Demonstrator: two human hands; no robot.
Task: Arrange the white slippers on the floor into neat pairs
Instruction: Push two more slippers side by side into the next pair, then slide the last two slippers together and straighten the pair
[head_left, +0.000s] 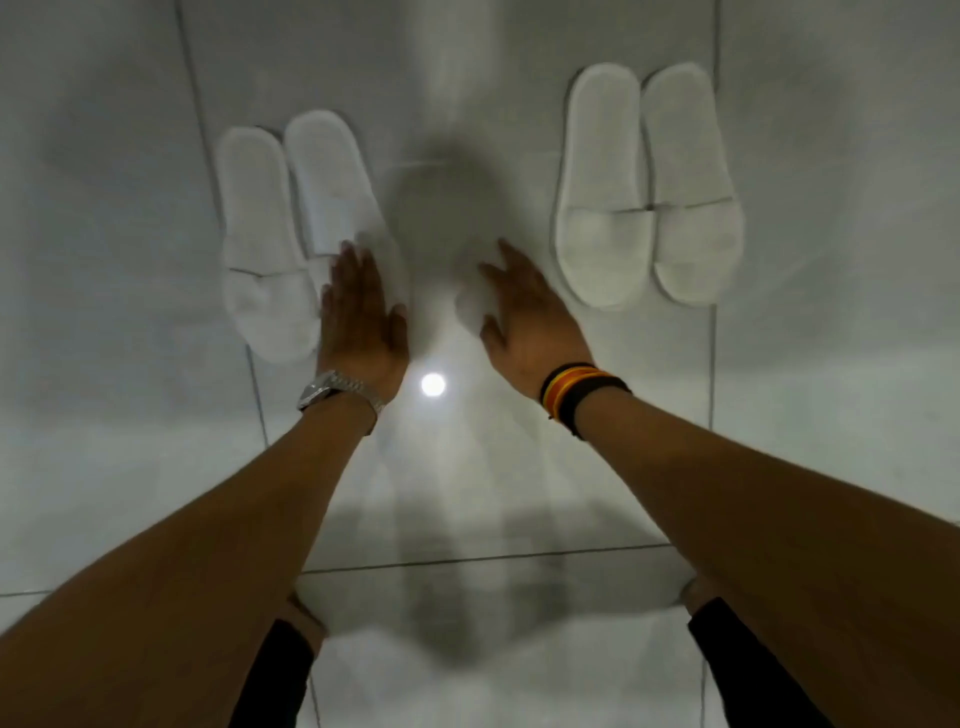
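Two pairs of white slippers lie on the glossy tiled floor. In the left pair, one slipper (262, 244) lies beside a second slipper (332, 187) that sits a little farther away and is blurred. My left hand (361, 322), flat with fingers together, rests over the toe end of that second slipper. The right pair (647, 187) lies side by side with toes level, untouched. My right hand (524, 312) hovers with fingers spread over bare floor between the two pairs, holding nothing.
Grey grout lines (483, 556) cross the shiny tiles. A bright lamp reflection (432, 385) glares between my wrists. My knees in dark clothing (727, 660) sit at the bottom edge. A watch is on the left wrist, coloured bands on the right.
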